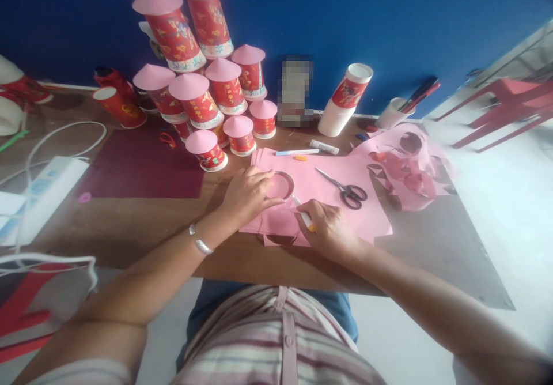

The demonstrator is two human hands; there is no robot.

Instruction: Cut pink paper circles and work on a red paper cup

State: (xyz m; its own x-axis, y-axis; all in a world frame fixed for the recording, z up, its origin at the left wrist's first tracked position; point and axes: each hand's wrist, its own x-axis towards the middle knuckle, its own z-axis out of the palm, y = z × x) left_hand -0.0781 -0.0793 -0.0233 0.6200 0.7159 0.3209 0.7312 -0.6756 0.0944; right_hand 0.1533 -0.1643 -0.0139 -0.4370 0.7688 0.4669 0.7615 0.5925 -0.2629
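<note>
A round ring [292, 184], which looks like a roll of tape, lies flat on stacked sheets of pink paper [367, 223]. My left hand [248, 195] holds it at its left side between fingers and thumb. In my right hand [327, 223] is a white marker [306, 219] with an orange part, its tip close to the ring's lower right edge. Black-handled scissors [351, 195] rest half open on the paper. Beyond the ring lie an orange cap [301, 158], a blue-and-white pen [296, 152] and a white tube [324, 147].
Several red paper-cup towers [209, 105] with pink cone roofs stand at the back left. Stacked cups [345, 99] and a pen cup [395, 114] stand at the back right, near pink paper scraps [410, 183]. A white power strip [47, 195] and cables lie left.
</note>
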